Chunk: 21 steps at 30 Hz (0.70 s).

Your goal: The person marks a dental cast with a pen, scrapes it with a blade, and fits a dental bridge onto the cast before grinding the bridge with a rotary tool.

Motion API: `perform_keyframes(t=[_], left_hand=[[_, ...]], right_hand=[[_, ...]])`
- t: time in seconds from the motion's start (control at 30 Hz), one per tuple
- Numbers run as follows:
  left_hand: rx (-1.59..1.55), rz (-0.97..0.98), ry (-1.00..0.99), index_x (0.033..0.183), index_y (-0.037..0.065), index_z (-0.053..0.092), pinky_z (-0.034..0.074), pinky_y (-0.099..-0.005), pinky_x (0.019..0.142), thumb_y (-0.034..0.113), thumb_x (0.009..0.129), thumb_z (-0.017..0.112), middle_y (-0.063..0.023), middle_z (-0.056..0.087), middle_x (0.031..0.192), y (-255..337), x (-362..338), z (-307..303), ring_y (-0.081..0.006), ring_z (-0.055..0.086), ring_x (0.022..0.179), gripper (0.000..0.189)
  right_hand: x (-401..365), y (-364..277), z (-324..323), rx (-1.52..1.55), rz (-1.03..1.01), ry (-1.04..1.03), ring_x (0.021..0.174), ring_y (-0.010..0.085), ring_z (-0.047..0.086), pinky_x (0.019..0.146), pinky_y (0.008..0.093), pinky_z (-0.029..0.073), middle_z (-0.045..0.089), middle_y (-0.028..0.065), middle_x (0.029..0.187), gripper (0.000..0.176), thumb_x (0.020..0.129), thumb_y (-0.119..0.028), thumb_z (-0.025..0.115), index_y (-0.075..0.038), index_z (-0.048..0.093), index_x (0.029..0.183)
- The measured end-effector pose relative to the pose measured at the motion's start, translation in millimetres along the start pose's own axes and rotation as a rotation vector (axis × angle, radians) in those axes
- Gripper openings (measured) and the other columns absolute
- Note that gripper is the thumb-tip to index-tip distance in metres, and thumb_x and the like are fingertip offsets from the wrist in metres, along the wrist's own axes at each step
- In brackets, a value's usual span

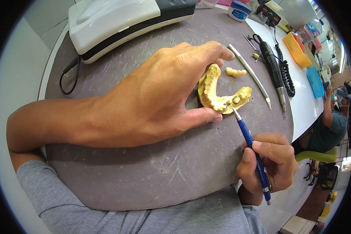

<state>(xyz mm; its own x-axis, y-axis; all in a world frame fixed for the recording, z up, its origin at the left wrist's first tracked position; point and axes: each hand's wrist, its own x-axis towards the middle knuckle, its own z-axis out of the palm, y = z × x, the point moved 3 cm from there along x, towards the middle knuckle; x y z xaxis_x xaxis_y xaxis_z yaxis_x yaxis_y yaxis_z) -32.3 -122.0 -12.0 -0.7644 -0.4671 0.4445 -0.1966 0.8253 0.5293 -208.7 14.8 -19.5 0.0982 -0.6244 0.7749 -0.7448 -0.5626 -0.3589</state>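
My left hand (160, 85) grips a yellow dental cast (210, 89) by its outer side, thumb at the front and fingers behind. The horseshoe-shaped arch of teeth faces up, with trimmed stumps on its right arm. In my right hand (270, 162) is a blue mechanical pencil (249, 136), pinched between thumb and fingers. Its tip touches or nearly touches the cast beside a stump. Just behind the cast lies a tooth-coloured dental bridge (236, 72) of several joined units. A whitish, pointed carving tool (250, 74) rests to the right of the bridge.
A black rotary handpiece (272, 64) with a coiled cord lies at the right. A white-and-black machine (121, 27) stands at the back left. Farther off are a blue-lidded jar (239, 11), a yellow basket (296, 50) and a blue basket (315, 82). Another person (327, 124) sits at the far right.
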Motion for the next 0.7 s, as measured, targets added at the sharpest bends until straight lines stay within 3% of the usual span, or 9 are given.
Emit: perform_keyframes(t=[0.7], left_hand=[[-0.010, -0.031, -0.011, 0.137, 0.001, 0.049, 0.047, -0.0377, 0.103, 0.017, 0.073, 0.086, -0.0143, 0.058, 0.134, 1.9, 0.3, -0.9, -0.0266, 0.059, 0.119, 0.076]], right_hand=[[3.9, -2.3, 0.0, -0.005, -0.058, -0.045, 0.053, 0.0184, 0.065, 0.046, 0.0244, 0.050, 0.067, 0.0156, 0.068, 0.031, 0.065, 0.003, 0.080, 0.000, 0.061, 0.089]])
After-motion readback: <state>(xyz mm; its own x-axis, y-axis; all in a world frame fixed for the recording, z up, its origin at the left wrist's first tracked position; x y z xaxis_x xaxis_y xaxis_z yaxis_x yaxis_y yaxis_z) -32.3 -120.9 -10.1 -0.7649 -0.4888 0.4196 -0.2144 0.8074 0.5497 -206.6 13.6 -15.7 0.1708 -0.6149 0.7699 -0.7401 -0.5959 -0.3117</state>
